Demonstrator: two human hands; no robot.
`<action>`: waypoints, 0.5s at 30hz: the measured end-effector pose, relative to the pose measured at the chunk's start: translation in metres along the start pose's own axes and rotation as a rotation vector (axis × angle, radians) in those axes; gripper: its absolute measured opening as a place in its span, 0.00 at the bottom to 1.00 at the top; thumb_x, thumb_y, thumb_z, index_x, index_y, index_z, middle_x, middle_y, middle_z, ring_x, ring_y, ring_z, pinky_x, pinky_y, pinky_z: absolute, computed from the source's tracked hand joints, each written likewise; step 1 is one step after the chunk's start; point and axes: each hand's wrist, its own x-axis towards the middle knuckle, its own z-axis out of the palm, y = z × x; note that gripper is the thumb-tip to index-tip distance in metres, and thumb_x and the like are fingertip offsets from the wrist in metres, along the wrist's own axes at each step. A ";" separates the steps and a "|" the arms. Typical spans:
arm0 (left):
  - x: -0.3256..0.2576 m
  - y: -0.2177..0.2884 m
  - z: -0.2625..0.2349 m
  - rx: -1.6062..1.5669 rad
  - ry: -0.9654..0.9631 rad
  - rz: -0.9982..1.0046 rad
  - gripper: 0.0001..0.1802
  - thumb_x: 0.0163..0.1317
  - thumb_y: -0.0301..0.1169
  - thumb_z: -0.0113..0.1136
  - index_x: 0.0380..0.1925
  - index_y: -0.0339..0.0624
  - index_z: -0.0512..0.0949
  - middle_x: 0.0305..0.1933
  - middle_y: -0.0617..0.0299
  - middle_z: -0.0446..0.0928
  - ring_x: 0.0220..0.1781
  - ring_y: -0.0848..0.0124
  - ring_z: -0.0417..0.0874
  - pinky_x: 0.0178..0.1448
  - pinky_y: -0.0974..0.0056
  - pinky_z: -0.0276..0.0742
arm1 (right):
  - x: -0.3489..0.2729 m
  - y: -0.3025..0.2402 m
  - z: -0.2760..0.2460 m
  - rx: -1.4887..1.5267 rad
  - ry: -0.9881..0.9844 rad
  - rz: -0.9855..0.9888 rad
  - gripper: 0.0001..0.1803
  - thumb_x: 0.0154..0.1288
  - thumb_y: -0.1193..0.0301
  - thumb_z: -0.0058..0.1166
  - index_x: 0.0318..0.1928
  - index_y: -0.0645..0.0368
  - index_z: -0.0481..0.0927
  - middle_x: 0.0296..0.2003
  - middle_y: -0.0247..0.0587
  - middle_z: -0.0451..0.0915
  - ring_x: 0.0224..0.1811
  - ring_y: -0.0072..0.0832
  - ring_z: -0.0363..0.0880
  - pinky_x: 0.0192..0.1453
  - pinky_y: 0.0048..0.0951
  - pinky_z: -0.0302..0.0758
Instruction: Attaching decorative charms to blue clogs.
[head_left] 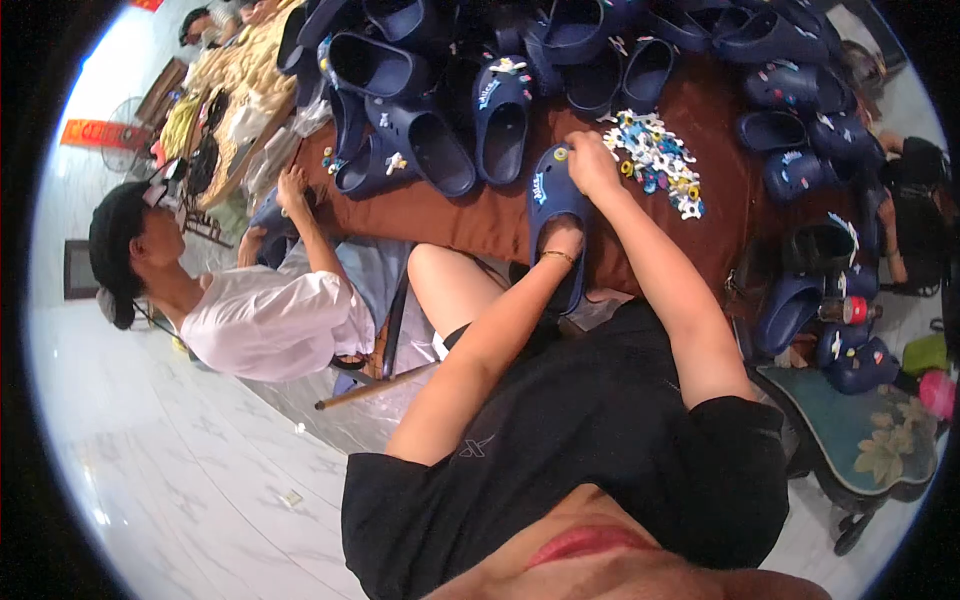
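Note:
A dark blue foam clog [551, 205] is held in front of me, toe pointing away, over the near edge of the brown cloth. Inside its opening sits my left hand [563, 237], fingers hidden by the upper. My right hand [592, 165] is closed at the toe, touching it beside a small round yellow charm [561, 154]; whatever lies between those fingertips is hidden. Light blue lettering decorates the clog's upper. Just right of my right hand lies a heap of small white, yellow and blue shoe charms [655, 160].
More navy clogs [502, 120] crowd the far and right sides of the brown cloth [700, 240]. At left a seated co-worker [270, 300] handles another clog. A drink bottle [845, 311] and a dark green stool [850, 430] stand right, near another person.

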 end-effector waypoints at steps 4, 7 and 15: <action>-0.003 -0.003 -0.008 -0.032 0.074 -0.059 0.13 0.50 0.35 0.49 0.25 0.38 0.79 0.34 0.43 0.76 0.36 0.49 0.78 0.41 0.50 0.73 | -0.006 -0.028 0.008 -0.266 -0.275 -0.036 0.09 0.52 0.76 0.43 0.33 0.65 0.76 0.36 0.54 0.73 0.37 0.46 0.76 0.41 0.42 0.74; -0.010 -0.007 -0.018 -0.053 0.079 -0.021 0.13 0.50 0.33 0.48 0.23 0.36 0.79 0.32 0.42 0.76 0.35 0.47 0.77 0.40 0.50 0.73 | -0.004 -0.048 0.012 -0.386 -0.221 -0.124 0.08 0.51 0.74 0.46 0.30 0.65 0.75 0.35 0.52 0.73 0.32 0.40 0.78 0.34 0.37 0.77; -0.013 -0.014 -0.012 0.168 0.085 -0.005 0.10 0.47 0.30 0.52 0.24 0.35 0.78 0.34 0.43 0.77 0.38 0.48 0.78 0.41 0.51 0.73 | 0.009 -0.049 0.010 -0.243 -0.373 0.088 0.11 0.52 0.74 0.45 0.37 0.66 0.70 0.34 0.53 0.72 0.38 0.46 0.77 0.41 0.41 0.75</action>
